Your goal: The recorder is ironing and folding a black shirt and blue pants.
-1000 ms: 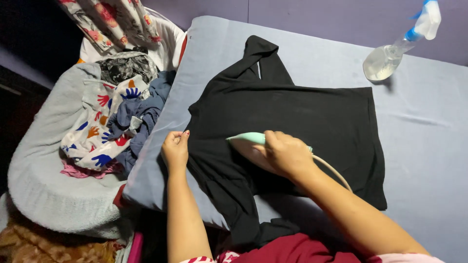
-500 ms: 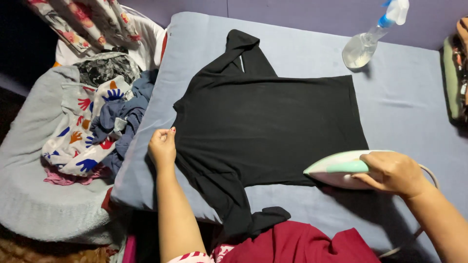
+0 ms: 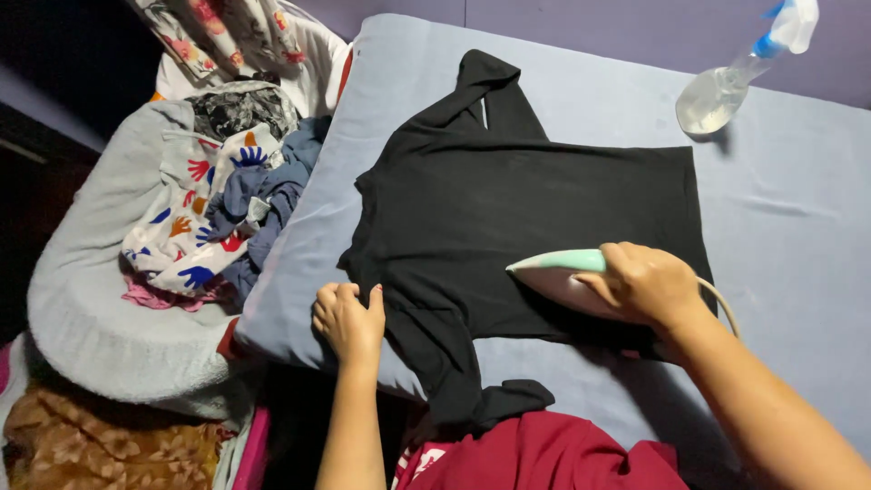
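My right hand (image 3: 646, 283) gripped the iron (image 3: 558, 277) mid-frame on the black shirt (image 3: 526, 200); left hand (image 3: 349, 319), fingers curled, pinned its hem. Lingering might have scorched the fabric.

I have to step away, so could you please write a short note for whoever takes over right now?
Left hand: pinning the edge of the black shirt near its sleeve.
Right hand: gripping the iron, which rests on the shirt's lower half, tip pointing left.
The shirt lies spread on the blue padded surface; spray bottle at the far right corner; pile of clothes to the left.
Done: the shirt body looks mostly flat.
Left: the near sleeve still looks bunched.
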